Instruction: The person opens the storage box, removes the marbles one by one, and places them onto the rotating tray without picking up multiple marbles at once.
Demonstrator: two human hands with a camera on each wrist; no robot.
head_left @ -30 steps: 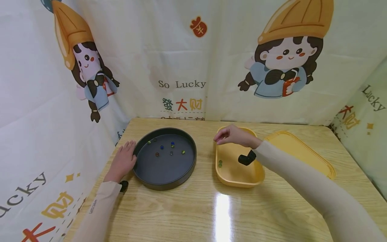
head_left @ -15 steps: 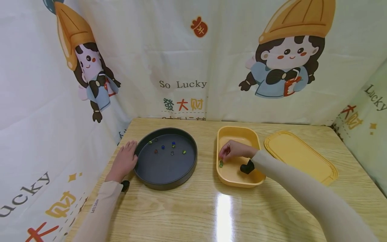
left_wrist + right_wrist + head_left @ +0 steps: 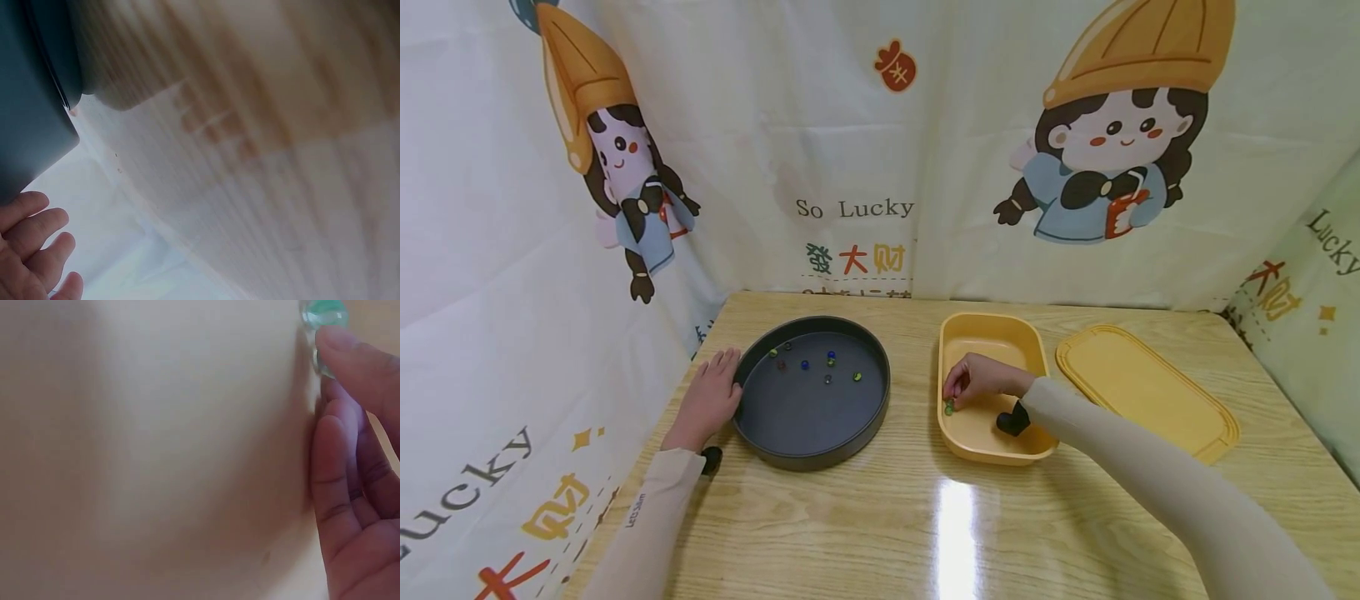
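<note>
My left hand lies with straight fingers against the left outer wall of a round black pan. The left wrist view shows its fingertips beside the dark wall. Several glass marbles lie scattered inside the pan. My right hand reaches down into a yellow rectangular container, at its left wall. There its thumb and forefinger pinch a green marble, which the thumb mostly covers. Another green marble sits just beyond the thumb tip.
A yellow lid lies flat on the wooden table, right of the container. Printed curtains hang at the back and sides of the table.
My right hand has come down from above the container's left rim to the marbles inside. A reddish marble in the pan has rolled up and left. My left hand stays on the pan.
</note>
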